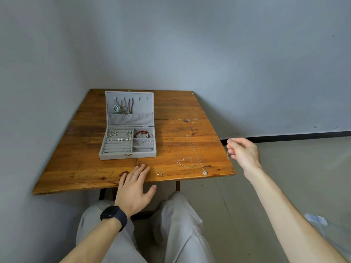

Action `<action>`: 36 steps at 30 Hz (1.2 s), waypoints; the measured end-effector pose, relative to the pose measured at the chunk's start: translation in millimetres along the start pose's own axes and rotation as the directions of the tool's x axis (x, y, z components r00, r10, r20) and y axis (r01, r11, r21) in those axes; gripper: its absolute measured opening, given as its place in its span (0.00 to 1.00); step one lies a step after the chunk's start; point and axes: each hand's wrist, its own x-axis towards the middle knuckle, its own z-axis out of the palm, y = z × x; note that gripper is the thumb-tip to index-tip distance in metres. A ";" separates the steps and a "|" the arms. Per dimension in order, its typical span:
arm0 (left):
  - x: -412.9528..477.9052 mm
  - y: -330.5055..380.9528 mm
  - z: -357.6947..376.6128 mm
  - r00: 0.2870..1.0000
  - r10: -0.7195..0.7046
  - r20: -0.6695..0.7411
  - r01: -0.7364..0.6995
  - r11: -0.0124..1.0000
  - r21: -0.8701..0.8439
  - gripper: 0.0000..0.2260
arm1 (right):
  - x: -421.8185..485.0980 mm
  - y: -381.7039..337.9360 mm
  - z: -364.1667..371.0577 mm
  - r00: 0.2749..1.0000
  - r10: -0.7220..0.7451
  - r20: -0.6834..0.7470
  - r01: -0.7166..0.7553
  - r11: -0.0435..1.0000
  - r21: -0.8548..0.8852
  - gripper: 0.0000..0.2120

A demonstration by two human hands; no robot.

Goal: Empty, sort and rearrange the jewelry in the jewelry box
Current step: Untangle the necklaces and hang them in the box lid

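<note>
The grey jewelry box (106, 155) stands open on the wooden table (85, 168). Several necklaces hang in its raised lid (148, 103). Earrings (118, 139) sit in the ring rolls at the left, and a red bead bracelet (141, 132) and silver bangles (149, 142) lie in the right compartments. On the table to the right lie a long pendant necklace (196, 155), a thin chain bracelet (187, 162) and a pair of small earrings (160, 174). My left hand (133, 188) rests flat on the table's front edge, a ring on one finger. My right hand (243, 152) hovers at the table's right edge with loosely curled fingers and nothing visible in it.
The table stands in a corner, with grey walls behind it and on the left. Bare floor lies to the right, where a clear plastic bag (322, 223) shows at the lower right. My knees are under the front edge.
</note>
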 end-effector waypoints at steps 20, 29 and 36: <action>58.0 25.4 -166.5 0.975 0.069 0.211 0.176 0.338 -0.925 0.14 | -65.0 -134.9 118.9 0.645 -0.248 0.723 0.399 0.916 -0.042 0.04; 51.6 -16.0 -162.2 0.959 -0.004 0.283 0.278 0.199 -0.940 0.15 | -61.7 -117.5 151.2 0.663 -0.154 0.732 0.124 0.988 0.095 0.05; 34.3 -61.9 -148.8 0.929 -0.038 0.368 0.369 0.010 -0.929 0.07 | -51.9 -73.4 143.1 0.740 -0.001 0.673 -0.152 0.974 0.169 0.14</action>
